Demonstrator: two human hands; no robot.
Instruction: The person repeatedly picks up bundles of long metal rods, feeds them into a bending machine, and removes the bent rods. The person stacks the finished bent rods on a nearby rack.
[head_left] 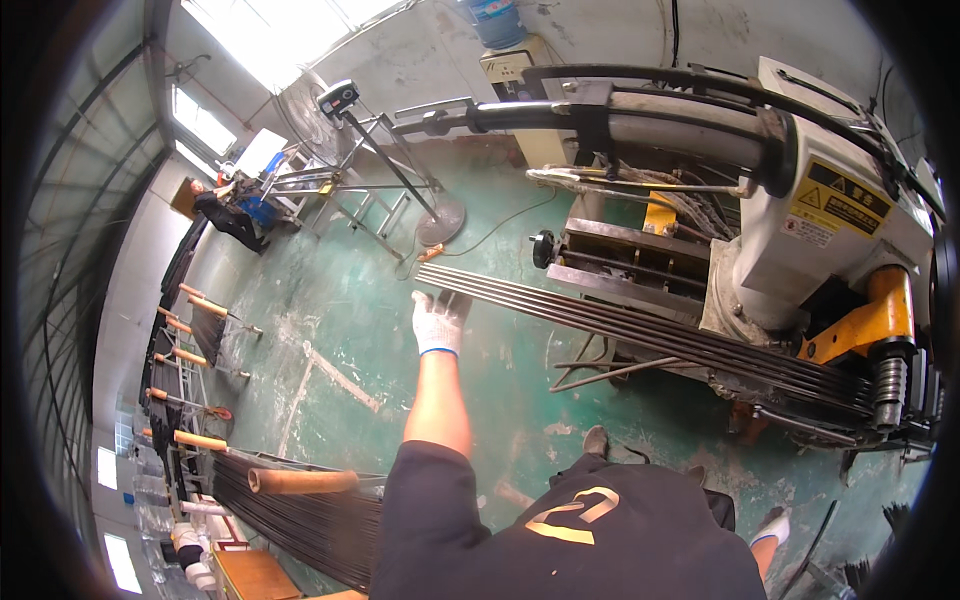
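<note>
Several long, thin dark metal rods (600, 320) lie side by side. They run from the middle of the view to the bending-type machine (700, 230) on the right, and their left ends stick out over the floor. My left hand (440, 320), in a white glove with a darkened finger area, reaches just below those ends. Its thumb and fingers are apart, with nothing visibly gripped; whether the fingertips touch the rods cannot be made out. Low at the right, my right hand (774, 524), also gloved, hangs beside my body. Its fingers are too small and foreshortened to read.
Dark rods (300, 510) fill a rack at lower left, near cardboard tubes (300, 481). A stand with a round base (441, 222) and a metal frame (385, 215) stand ahead. A bent bar (620, 372) juts from the machine. Another person (228, 215) is at far left.
</note>
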